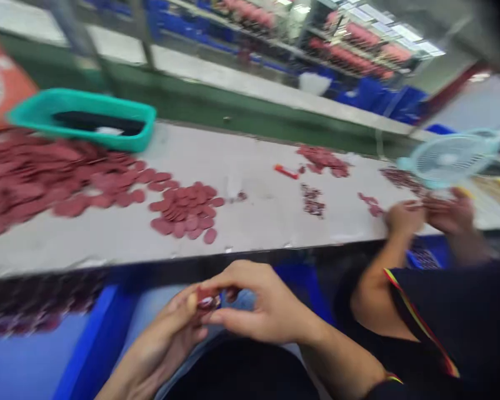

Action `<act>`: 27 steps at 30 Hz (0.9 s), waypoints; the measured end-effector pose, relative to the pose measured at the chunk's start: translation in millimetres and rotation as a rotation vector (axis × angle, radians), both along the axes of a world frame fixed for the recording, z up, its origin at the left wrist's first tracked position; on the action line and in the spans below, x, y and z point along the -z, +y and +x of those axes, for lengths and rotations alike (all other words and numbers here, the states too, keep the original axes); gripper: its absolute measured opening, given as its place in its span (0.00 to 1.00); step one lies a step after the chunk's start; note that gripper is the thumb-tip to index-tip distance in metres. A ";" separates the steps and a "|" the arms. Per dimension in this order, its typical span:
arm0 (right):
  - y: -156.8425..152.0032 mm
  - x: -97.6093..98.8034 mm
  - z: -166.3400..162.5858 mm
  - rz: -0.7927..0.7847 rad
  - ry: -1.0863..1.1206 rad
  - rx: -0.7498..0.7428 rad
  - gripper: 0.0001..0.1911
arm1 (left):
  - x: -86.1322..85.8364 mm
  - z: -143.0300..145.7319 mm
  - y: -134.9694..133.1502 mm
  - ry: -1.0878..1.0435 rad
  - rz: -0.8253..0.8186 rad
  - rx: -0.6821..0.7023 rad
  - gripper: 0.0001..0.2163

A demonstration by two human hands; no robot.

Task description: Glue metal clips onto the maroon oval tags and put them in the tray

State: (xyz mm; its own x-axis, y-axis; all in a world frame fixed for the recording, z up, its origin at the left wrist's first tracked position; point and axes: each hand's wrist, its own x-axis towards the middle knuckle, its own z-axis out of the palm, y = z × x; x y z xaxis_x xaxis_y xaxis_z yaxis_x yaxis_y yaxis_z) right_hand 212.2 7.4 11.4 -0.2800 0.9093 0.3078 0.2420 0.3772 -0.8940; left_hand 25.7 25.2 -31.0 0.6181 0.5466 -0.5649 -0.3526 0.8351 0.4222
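Observation:
Above my lap, both hands come together on a small dark-red piece [206, 300] with a shiny spot and a bit of blue at its right edge. My left hand [179, 316] has its fingers and thumb closed around the left side of the piece. From the right, my right hand [258, 303] pinches at its other side with thumb and forefinger. Fingers cover much of it, and blur hides its exact kind. On the table beyond lies a heap of flat dark-red oval pieces [187, 211].
A larger pile of ovals [45, 172] fills the table's left, beside a teal basket [145, 130]. An orange-red tool [286, 171] and small dark parts [312, 200] lie further right. A co-worker's hands [406, 216] work near a light-blue basket [450, 158]. Blue bins stand below.

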 end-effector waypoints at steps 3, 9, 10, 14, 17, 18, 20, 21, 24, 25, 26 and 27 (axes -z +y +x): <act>1.9 0.5 -1.7 -0.054 0.093 0.016 0.20 | -4.5 -9.5 -5.0 0.024 -0.111 -0.145 0.20; 1.6 -2.3 -10.8 -0.057 0.051 -0.007 0.12 | -12.3 -11.8 -9.0 -0.068 -0.179 -0.212 0.17; 2.2 -2.1 -12.0 -0.053 0.040 -0.007 0.12 | -11.3 -13.7 -9.9 -0.084 -0.181 -0.220 0.15; 4.2 -1.4 -15.2 -0.035 -0.009 -0.001 0.12 | -7.5 -20.0 -11.6 -0.107 -0.172 -0.237 0.12; 4.2 -1.0 -17.5 -0.024 -0.039 0.001 0.12 | -6.8 -20.6 -10.5 -0.079 -0.147 -0.239 0.15; 4.1 -0.7 -18.5 -0.022 -0.042 -0.002 0.12 | -6.7 -20.3 -10.1 -0.065 -0.132 -0.235 0.16; 4.0 0.3 -20.5 -0.021 -0.040 -0.003 0.11 | -6.7 -19.8 -9.9 -0.037 -0.104 -0.221 0.17; 4.0 0.9 -21.5 -0.022 -0.034 -0.003 0.11 | -6.8 -19.6 -10.0 -0.025 -0.093 -0.215 0.18; 4.7 2.0 -24.5 -0.029 -0.009 -0.004 0.10 | -7.6 -20.1 -10.7 0.008 -0.074 -0.213 0.19; 5.2 2.1 -25.3 -0.033 -0.003 -0.005 0.10 | -7.9 -20.6 -10.7 0.017 -0.067 -0.213 0.19; 5.6 2.1 -26.1 -0.034 0.000 -0.004 0.10 | -8.3 -21.3 -10.4 0.024 -0.060 -0.214 0.19; 6.2 2.2 -27.0 -0.032 0.000 -0.001 0.10 | -8.6 -22.1 -10.0 0.030 -0.053 -0.214 0.20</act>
State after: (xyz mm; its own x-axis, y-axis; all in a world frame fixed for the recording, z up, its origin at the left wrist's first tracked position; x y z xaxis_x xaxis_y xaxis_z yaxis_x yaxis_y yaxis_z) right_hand 185.2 13.6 9.2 -0.2809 0.9184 0.2784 0.2416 0.3484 -0.9057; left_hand 3.6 15.1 -22.4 0.4737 0.6329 -0.6124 -0.5122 0.7636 0.3930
